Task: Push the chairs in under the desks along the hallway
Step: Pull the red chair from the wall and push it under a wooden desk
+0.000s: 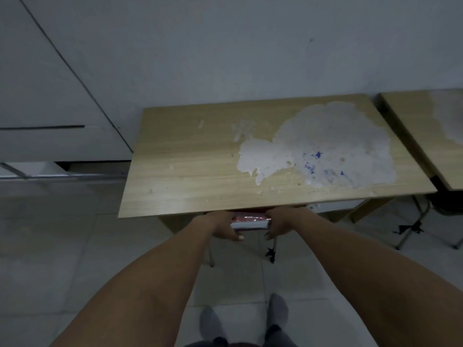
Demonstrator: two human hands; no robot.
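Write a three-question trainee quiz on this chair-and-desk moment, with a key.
1. True or false: both hands grip the chair's back edge.
2. Which part of the wooden desk top has the large worn white patch? A) left B) right
3. Fill in: another chair's metal legs stand on the floor near the ___ desk.

Key: 1 true, left hand and right hand hold either end, fingers curled round it. 2 B. 3 second, to the right.
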